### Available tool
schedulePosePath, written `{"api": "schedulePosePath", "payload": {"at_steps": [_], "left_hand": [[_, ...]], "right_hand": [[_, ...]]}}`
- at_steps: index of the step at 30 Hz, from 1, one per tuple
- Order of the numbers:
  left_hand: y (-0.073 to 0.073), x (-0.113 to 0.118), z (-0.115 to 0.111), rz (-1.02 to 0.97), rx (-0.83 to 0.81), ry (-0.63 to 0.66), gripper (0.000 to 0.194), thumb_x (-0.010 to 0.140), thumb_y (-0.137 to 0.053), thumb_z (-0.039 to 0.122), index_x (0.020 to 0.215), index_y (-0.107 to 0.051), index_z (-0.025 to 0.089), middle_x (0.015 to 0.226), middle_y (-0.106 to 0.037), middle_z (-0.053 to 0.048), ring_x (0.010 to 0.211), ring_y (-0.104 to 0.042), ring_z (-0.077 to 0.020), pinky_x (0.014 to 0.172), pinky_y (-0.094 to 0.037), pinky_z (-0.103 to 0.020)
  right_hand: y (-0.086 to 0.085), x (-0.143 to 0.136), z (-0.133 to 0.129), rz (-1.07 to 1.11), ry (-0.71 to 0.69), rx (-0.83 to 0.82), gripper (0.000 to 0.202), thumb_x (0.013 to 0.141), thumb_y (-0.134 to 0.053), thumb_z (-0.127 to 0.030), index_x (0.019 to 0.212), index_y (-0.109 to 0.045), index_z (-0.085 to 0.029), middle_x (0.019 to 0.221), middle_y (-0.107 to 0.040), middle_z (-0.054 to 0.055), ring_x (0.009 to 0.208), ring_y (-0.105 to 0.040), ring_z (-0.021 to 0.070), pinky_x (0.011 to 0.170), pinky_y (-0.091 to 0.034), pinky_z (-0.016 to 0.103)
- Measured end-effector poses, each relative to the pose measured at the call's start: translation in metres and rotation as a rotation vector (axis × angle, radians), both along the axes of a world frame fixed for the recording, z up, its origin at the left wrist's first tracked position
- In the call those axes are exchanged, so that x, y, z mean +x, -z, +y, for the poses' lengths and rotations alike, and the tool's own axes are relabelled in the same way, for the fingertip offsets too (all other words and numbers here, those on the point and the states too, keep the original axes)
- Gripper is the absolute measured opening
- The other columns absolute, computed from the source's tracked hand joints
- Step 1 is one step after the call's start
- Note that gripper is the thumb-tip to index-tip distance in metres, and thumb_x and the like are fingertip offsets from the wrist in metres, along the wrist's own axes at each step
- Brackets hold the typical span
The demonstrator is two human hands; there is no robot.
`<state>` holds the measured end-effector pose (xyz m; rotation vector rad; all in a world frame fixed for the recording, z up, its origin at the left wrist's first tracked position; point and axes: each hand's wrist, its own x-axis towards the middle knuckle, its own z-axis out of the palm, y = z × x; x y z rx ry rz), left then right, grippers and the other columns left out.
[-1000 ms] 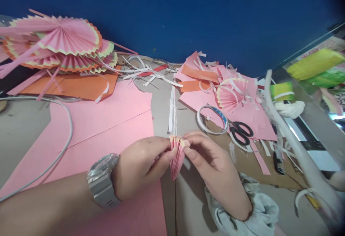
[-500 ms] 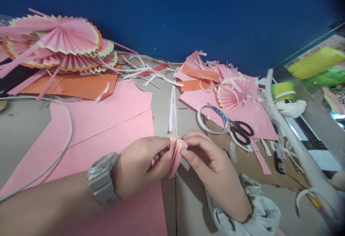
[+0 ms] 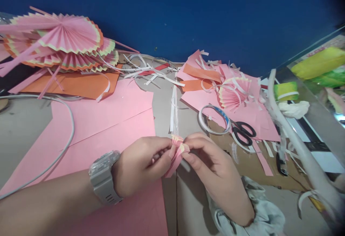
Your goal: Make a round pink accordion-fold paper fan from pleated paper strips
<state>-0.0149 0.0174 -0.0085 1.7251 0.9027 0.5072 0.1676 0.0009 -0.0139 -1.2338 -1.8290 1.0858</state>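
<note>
A small pleated paper fan (image 3: 175,161), pink with pale yellow edges, is folded into a narrow bundle between my hands. My left hand (image 3: 145,162), with a grey watch (image 3: 105,176) on its wrist, pinches the fan's left side. My right hand (image 3: 208,160) grips its upper right edge between thumb and fingers; a pale green scrunchie (image 3: 258,207) circles that wrist. The pleats spread slightly at the top, and the fingers cover part of the fan. Large pink paper sheets (image 3: 107,121) lie beneath my left arm.
Finished paper rosettes (image 3: 72,36) are piled at the back left above orange paper (image 3: 72,83). A tape roll (image 3: 215,119), black-handled scissors (image 3: 244,133), a cutter (image 3: 281,164) and pink scraps (image 3: 194,101) lie to the right. A white cable (image 3: 71,121) loops at left.
The top of the fan has spread a little wider, and its lower end now tilts more to the left. Both hands keep their hold with only a slight shift.
</note>
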Motion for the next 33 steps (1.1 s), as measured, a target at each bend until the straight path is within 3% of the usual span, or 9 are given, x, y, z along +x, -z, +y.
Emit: {"api": "schedulePosePath", "payload": {"at_steps": [11,17,21,33], "left_hand": [[0.011,0.0,-0.006,-0.025,0.196,0.005,0.035,0.093,-0.03,0.015,0.064,-0.05,0.016,0.062,-0.05,0.004,0.057,-0.043,-0.0054,0.064,-0.036,-0.015],[0.013,0.002,-0.007,-0.014,0.256,-0.025,0.033,0.093,-0.031,0.015,0.064,-0.048,0.016,0.061,-0.046,0.005,0.058,-0.043,-0.0059,0.065,-0.035,-0.016],[0.013,0.002,-0.007,-0.02,0.228,-0.059,0.031,0.092,-0.032,0.015,0.064,-0.045,0.017,0.059,-0.043,0.006,0.055,-0.04,-0.0053,0.06,-0.034,-0.015],[0.014,0.001,-0.006,-0.068,0.16,-0.009,0.035,0.094,-0.031,0.019,0.064,-0.047,0.017,0.062,-0.049,0.005,0.056,-0.042,-0.005,0.061,-0.036,-0.014]], "right_hand": [[0.003,-0.002,0.003,0.01,0.025,-0.095,0.008,0.088,-0.053,-0.023,0.08,-0.056,-0.023,0.081,-0.055,-0.004,0.079,-0.054,0.0085,0.072,-0.042,0.018],[0.007,-0.003,0.003,0.149,0.058,-0.209,0.006,0.086,-0.055,-0.025,0.08,-0.056,-0.024,0.081,-0.059,-0.005,0.08,-0.057,0.0083,0.075,-0.046,0.017],[0.007,-0.006,0.001,0.164,0.097,-0.195,0.004,0.084,-0.058,-0.023,0.084,-0.058,-0.026,0.084,-0.063,-0.006,0.081,-0.06,0.0066,0.076,-0.048,0.013],[0.002,-0.004,-0.003,0.128,0.129,-0.087,0.02,0.083,-0.059,-0.017,0.095,-0.06,-0.033,0.092,-0.065,-0.008,0.085,-0.062,0.0027,0.078,-0.047,0.006]]}}
